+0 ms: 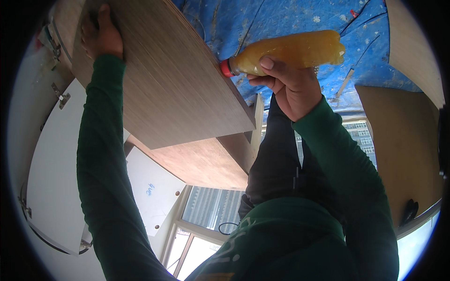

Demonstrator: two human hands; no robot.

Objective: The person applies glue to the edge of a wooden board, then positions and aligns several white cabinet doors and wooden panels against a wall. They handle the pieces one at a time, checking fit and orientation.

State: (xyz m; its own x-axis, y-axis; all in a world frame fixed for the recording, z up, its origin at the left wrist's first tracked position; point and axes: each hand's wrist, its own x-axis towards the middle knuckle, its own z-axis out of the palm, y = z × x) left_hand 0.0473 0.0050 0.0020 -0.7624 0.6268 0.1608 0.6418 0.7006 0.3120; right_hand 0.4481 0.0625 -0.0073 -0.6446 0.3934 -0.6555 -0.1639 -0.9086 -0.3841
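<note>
A plastic bottle (pixel 293 49) full of yellowish-amber stuff lies on its side in the air, its red cap (pixel 226 68) pointing left. My right hand (pixel 297 89) is closed round its underside, thumb along the near side. The cap meets the long edge of a brown wood-grain panel (pixel 173 75), or sits just in front of it; I cannot tell which. On the panel's far left part rests my left hand (pixel 103 37), laid flat with the thumb apart and nothing in it.
Blue sheeting (pixel 300 16) with pale spots covers the floor. White door panels with hinges (pixel 61 154) stand at the left. Below the wood-grain panel is a pale wooden board (pixel 201 161). A large brown board (pixel 398 136) stands at the right.
</note>
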